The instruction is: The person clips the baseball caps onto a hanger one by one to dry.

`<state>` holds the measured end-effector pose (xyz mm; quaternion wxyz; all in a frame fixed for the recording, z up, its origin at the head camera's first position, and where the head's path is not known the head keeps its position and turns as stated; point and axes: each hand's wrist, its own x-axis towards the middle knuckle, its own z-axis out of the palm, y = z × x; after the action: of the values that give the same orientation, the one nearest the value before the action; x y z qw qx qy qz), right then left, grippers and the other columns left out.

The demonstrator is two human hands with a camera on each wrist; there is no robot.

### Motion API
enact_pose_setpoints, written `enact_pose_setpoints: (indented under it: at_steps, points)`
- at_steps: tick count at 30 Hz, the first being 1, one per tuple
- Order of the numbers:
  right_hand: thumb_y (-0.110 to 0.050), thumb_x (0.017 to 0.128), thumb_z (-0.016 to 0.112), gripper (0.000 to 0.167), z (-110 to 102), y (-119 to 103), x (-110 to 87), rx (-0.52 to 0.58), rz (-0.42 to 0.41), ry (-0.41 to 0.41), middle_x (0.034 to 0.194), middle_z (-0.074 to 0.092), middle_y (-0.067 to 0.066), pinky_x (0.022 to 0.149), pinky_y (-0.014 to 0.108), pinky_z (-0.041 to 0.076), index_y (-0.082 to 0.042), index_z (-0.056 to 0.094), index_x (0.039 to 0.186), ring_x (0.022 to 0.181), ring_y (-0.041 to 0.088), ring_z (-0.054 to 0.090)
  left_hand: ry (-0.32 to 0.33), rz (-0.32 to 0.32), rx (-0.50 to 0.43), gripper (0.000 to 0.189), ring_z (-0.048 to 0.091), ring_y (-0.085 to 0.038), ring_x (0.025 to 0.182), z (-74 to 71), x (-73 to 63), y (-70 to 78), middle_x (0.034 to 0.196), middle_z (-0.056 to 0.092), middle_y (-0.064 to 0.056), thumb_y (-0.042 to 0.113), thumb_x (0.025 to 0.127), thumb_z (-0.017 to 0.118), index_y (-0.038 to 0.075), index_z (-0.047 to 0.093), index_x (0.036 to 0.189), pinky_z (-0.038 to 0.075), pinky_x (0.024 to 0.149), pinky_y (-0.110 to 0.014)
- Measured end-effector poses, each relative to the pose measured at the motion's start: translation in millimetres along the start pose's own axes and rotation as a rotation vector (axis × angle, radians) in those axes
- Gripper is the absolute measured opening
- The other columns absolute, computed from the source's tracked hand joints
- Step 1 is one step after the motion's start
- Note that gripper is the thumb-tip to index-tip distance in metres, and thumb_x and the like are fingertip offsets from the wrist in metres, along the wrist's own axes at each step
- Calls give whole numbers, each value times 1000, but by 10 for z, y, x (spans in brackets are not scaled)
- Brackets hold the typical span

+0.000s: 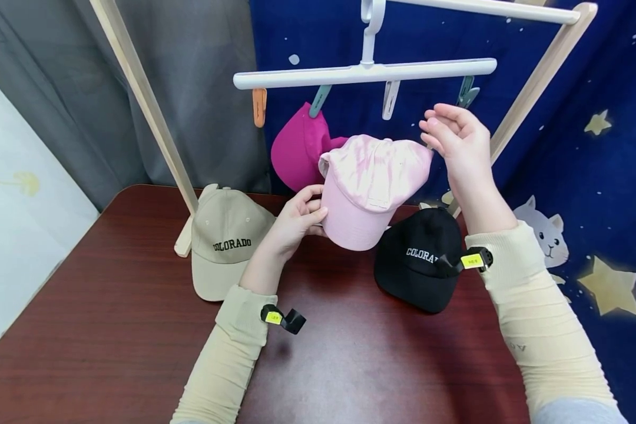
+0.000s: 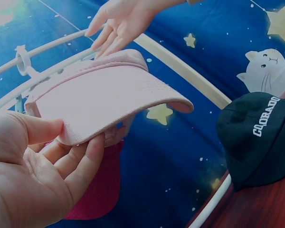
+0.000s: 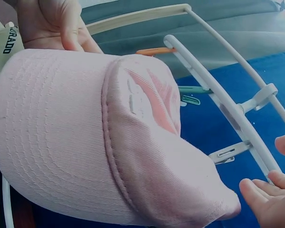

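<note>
My left hand (image 1: 295,219) pinches the brim of a light pink cap (image 1: 353,218), thumb on top and fingers beneath, as the left wrist view shows. The cap is held up in front of a white hanger (image 1: 318,76). My right hand (image 1: 462,138) is raised beside the cap's far right side, fingers extended and holding nothing; in the right wrist view a small gap separates its fingers (image 3: 256,194) from the cap. Behind the pink cap a magenta cap (image 1: 297,150) hangs from a teal clip (image 1: 320,101). A grey-white clip (image 1: 390,100) hangs above the pink cap.
An orange clip (image 1: 259,108) and a dark teal clip (image 1: 466,91) hang near the hanger's ends. A wooden rack (image 1: 148,106) frames the scene. A beige cap (image 1: 228,229) and a black cap (image 1: 421,277) lie on the brown table (image 1: 106,330).
</note>
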<state>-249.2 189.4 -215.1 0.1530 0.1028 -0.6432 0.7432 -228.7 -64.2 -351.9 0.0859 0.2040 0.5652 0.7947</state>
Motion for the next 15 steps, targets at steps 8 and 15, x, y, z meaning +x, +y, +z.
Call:
enact_pose_setpoints:
  at_steps: [8, 15]
  points:
    - [-6, 92, 63, 52, 80, -34, 117, -57, 82, -75, 138, 46, 20, 97, 28, 42, 3, 41, 138, 122, 26, 50, 11, 5, -3, 36, 61, -14, 69, -11, -20, -4, 94, 63, -5, -7, 96, 46, -5, 38, 132, 53, 61, -31]
    - [-7, 94, 59, 61, 184, -80, 256, -93, 194, -127, 147, 36, 19, 101, 26, 37, 2, 29, 147, 131, 24, 41, 19, 2, -1, 36, 61, -14, 71, -18, -28, -25, 93, 63, -4, -7, 96, 47, -5, 39, 131, 53, 61, -31]
